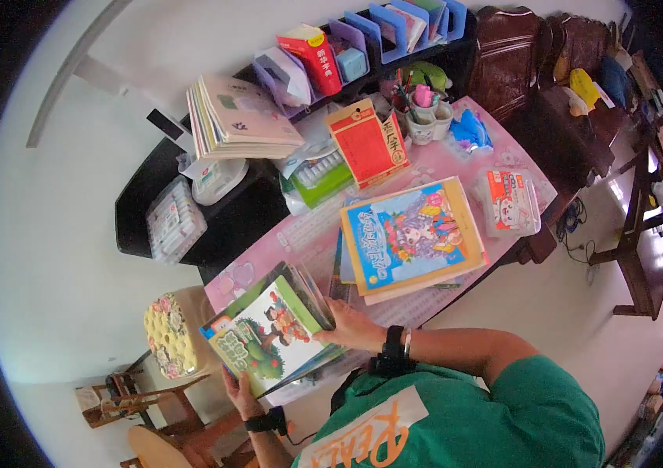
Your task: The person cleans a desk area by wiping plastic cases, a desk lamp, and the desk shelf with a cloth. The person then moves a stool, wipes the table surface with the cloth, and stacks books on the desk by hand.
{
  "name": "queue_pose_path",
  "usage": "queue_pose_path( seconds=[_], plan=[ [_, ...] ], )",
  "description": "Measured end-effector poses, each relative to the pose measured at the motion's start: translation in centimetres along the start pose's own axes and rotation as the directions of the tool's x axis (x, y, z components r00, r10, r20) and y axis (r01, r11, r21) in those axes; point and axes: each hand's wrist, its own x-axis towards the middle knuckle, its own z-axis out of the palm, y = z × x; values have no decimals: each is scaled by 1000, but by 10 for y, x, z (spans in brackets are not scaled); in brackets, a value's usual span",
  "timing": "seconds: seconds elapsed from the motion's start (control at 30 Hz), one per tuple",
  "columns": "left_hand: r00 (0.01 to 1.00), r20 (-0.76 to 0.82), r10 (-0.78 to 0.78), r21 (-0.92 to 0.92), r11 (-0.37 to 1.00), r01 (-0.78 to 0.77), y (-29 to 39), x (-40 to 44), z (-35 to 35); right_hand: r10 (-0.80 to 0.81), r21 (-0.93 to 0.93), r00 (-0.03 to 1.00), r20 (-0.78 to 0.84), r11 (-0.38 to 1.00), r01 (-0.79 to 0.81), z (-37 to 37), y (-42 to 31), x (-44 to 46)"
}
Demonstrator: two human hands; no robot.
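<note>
A stack of thin books (pixel 273 331) with a green and white cover on top lies tilted over the near left edge of the pink desk. My left hand (pixel 244 392) grips its lower edge, fingers partly hidden beneath. On the stack's right side, my right hand (pixel 352 326) holds the edge, its thumb over the top cover. To the right rests another pile, topped by a blue and yellow picture book (pixel 417 238); neither hand touches it. Behind that pile is a red and tan box (pixel 368 144). A clear case with an orange label (pixel 509 203) sits at the desk's right.
A tall stack of notebooks (pixel 242 121) and a marker case (pixel 175 222) are at the back left. Blue and purple file holders (pixel 390 31) line the back. Pen cups (pixel 425 125) stand near the middle. A yellow-topped stool (pixel 167 335) is at the left, wooden chairs (pixel 507 51) at the right.
</note>
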Motion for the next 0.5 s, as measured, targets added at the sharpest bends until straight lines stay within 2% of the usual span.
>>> queue_pose_path(
  seconds=[0.1, 0.2, 0.23, 0.3, 0.43, 0.5],
  plan=[
    [995, -30, -90, -37, 995, 89, -33, 3, -10, 149, 14, 982, 120, 988, -152, 14, 8, 8],
    [984, 28, -176, -108, 978, 178, -39, 7, -13, 163, 45, 980, 116, 985, -169, 11, 5, 9],
    [969, 32, -245, -52, 968, 246, -35, 11, -16, 190, 31, 973, 130, 980, -195, 7, -1, 7],
    [957, 111, -266, 31, 964, 265, -22, 16, -19, 231, 5, 962, 146, 972, -234, -1, -13, 9],
    [891, 220, -398, 276, 901, 334, -20, 40, -37, 53, -74, 999, -10, 996, -53, 13, 16, -2],
    [886, 234, -400, 570, 795, 208, -4, 53, -37, -10, -173, 997, -77, 985, -3, -1, 11, -20]
  ],
)
